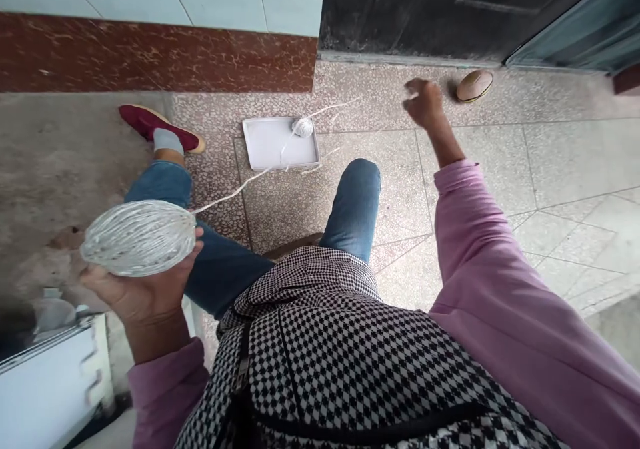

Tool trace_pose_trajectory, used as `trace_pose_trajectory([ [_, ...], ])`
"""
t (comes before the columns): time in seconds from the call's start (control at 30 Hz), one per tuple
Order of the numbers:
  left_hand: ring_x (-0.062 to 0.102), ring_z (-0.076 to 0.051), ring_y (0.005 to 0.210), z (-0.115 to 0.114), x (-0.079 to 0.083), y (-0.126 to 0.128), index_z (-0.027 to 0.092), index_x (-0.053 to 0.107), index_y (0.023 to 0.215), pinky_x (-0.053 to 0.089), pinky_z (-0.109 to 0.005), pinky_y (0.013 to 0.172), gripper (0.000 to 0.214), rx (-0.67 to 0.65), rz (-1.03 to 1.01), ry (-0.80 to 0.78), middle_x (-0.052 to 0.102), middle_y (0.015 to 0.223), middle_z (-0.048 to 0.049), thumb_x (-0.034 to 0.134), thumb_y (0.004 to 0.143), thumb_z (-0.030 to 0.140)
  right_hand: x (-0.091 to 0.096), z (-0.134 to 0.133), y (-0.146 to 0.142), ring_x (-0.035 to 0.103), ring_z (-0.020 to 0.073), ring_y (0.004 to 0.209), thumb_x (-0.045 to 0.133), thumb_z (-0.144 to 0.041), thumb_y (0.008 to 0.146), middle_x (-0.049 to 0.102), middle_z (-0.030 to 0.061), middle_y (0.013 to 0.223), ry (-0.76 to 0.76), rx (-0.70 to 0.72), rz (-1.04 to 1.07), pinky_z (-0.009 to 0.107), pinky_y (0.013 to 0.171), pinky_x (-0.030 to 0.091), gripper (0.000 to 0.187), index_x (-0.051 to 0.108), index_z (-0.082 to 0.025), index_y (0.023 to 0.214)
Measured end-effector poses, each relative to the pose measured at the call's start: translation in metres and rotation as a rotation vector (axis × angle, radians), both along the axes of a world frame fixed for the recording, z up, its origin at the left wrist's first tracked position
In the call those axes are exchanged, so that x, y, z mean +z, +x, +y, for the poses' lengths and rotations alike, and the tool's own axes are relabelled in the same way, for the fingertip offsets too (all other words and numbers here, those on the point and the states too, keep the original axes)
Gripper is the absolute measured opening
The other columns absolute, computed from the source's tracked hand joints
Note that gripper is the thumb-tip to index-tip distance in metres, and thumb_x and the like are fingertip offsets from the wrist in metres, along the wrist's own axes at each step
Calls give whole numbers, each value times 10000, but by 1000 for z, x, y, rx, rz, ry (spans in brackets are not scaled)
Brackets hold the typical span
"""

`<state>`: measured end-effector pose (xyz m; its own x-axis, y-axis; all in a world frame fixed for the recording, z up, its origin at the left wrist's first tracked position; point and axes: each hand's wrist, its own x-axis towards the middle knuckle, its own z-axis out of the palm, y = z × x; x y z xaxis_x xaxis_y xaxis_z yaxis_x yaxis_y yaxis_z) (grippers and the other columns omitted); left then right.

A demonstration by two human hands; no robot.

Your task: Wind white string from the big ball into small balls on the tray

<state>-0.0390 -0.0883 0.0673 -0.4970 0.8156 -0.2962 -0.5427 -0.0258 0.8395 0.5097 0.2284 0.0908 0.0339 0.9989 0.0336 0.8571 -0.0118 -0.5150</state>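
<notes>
Speckled floor (395, 189) bears 1 white tray (267, 146) with 1 yarn ball (303, 128) inside.

Speckled stone floor (475, 159), seamed: one shallow white tray (267, 148), holding a small ball of string (303, 128). Also on the floor: one red shoe (143, 121), foot inside; one rounded tan object (474, 86).

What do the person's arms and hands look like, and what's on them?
The arms wear long, plain pinkish-purple sleeves: the left sleeve and the right sleeve match, and both stop short of the wrist. The left hand and right hand are ungloved. The right one is blurry, so I can't tell about rings there.
</notes>
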Motion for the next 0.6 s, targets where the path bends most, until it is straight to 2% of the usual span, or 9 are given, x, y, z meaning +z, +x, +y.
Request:
trace_pose_trajectory([
  [0.07,849,-331,1093,5,-3,9,309,947,1283,760,-332,630,920,16,18,-3,906,1509,-139,1045,637,956,5,-2,18,840,245,1489,744,190,1110,804,409,1703,28,-136,-160,411,1325,594,354,895,23,1384],
  [0.1,848,-335,1102,8,-3,16,299,949,1258,759,-332,627,915,13,25,-12,904,1535,-137,1051,623,950,5,-8,10,796,255,1587,754,184,1113,753,419,1784,34,-145,-167,426,1384,554,390,894,28,1442],
  [0.17,858,-369,1213,14,-1,30,305,948,1225,786,-360,691,874,-15,16,-34,900,1590,-116,1062,622,928,-4,-29,-35,740,280,1675,758,130,1160,729,384,1841,57,27,-20,451,1433,542,377,908,-1,1479],
  [0.23,854,-408,1352,18,2,43,320,940,1207,814,-407,809,802,-27,-10,-47,909,1589,-95,1050,662,898,-19,-60,-107,727,296,1699,757,17,1237,760,294,1844,29,279,204,471,1448,573,334,922,-65,1515],
  [0.33,849,-434,1410,20,7,54,285,932,1170,812,-425,859,737,-35,-22,-66,922,1546,-122,1037,695,838,-39,-117,-219,777,289,1651,763,-122,1300,815,183,1804,-165,717,581,453,1398,663,357,879,-133,1638],
  [0.4,852,-429,1383,19,9,55,264,935,1167,799,-406,802,730,-54,-7,-72,922,1528,-142,1041,700,816,-45,-155,-272,815,276,1586,737,-187,1334,857,161,1730,-343,892,785,382,1287,720,313,868,-134,1613],
  [0.47,862,-419,1319,18,9,51,262,937,1184,781,-398,743,736,-47,-3,-57,923,1502,-146,1023,718,826,-46,-183,-299,899,239,1313,649,-208,1368,925,114,1524,-506,908,861,290,1024,741,313,865,-152,1587],
  [0.5,867,-411,1266,17,7,50,259,935,1191,774,-399,723,745,-42,-11,-53,923,1489,-150,1009,731,839,-46,-192,-304,903,225,1206,628,-205,1373,938,88,1416,-540,880,869,270,958,715,309,873,-161,1556],
  [0.6,857,-380,1101,17,-1,48,239,916,1179,740,-400,675,796,-17,-62,-69,920,1445,-179,963,765,918,-44,-199,-295,867,216,1116,716,-127,1311,921,47,1197,-501,772,827,271,1024,651,200,912,-162,1290],
])
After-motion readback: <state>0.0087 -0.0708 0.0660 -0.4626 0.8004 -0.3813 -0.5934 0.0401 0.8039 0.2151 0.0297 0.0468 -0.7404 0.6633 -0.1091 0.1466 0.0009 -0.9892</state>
